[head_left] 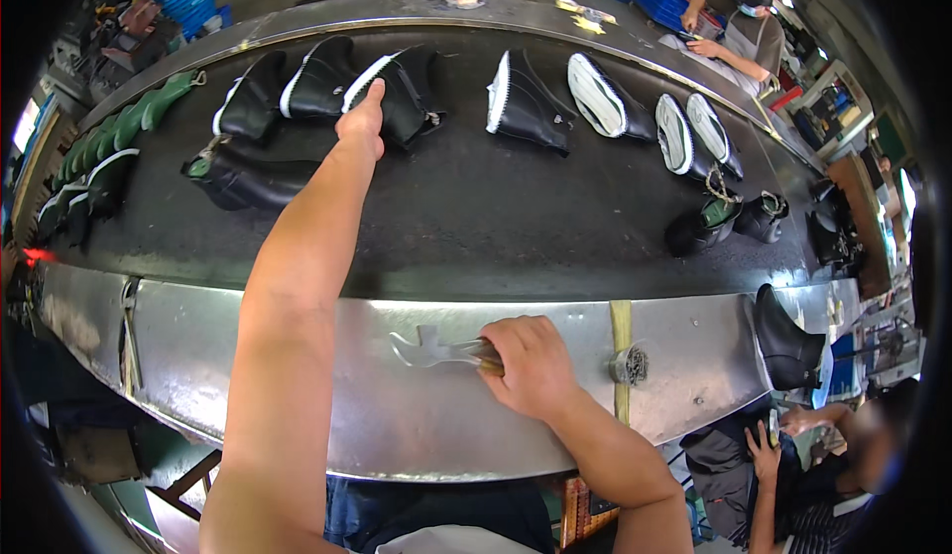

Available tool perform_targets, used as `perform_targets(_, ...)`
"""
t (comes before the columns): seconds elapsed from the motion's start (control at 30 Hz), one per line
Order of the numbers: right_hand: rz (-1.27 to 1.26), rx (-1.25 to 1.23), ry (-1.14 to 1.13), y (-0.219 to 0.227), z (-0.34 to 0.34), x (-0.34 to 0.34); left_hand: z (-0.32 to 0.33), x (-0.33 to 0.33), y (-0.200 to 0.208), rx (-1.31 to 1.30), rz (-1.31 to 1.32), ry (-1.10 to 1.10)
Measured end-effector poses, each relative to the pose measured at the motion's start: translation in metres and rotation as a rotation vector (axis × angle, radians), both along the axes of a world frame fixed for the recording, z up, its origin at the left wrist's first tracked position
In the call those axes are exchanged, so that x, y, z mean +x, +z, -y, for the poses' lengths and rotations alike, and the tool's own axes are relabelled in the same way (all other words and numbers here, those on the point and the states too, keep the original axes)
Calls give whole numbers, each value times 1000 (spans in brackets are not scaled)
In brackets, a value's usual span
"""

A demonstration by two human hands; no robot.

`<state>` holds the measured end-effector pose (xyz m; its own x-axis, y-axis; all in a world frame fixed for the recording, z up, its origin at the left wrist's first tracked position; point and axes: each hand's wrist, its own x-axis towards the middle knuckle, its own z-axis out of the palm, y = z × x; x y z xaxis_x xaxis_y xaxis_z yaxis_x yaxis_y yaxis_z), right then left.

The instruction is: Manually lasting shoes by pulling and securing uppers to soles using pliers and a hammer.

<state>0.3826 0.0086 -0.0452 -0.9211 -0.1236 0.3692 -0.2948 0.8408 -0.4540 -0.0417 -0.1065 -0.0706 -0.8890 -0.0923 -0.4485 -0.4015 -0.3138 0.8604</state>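
My left arm stretches out over the dark work surface. At its end my left hand (364, 123) is closed on a black boot (405, 93) with a white edge around its sole. The thumb lies along that edge, and the other fingers are mostly hidden. Over the near metal ledge, my right hand (531, 364) is wrapped around the handles of lasting pliers (436, 350), whose curved metal jaws point left. Beside the held boot on its left lie two more black boots, one (319, 76) close by and another (250, 96) farther out. Partly behind my forearm rests a black boot (248, 179).
Farther right lie a black boot (528, 103) and several with pale undersides. Green lasts (129, 123) line the left. A small cup of nails (630, 366) and an upright boot (785, 341) stand on the metal ledge (397, 425). Co-workers sit at the right.
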Motion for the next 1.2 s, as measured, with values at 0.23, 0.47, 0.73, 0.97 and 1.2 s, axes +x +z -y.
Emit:
perform_targets(0.23,52,-56,1,-3,0,-1,-9,-9,0,102,-10,32)
perform_targets(0.47,-58,-275,-150,-7,0,0,103,120,66,38,-230,-221)
perform_targets(0.73,-135,-1084,20,18,48,61,274,356,103,299,-218,-370)
perform_targets(0.97,831,-1977,285,25,90,195,282,486,81,437,-194,-535)
perform_targets(1.2,593,-1637,-75,1,127,295,256,598,51,772,239,-509)
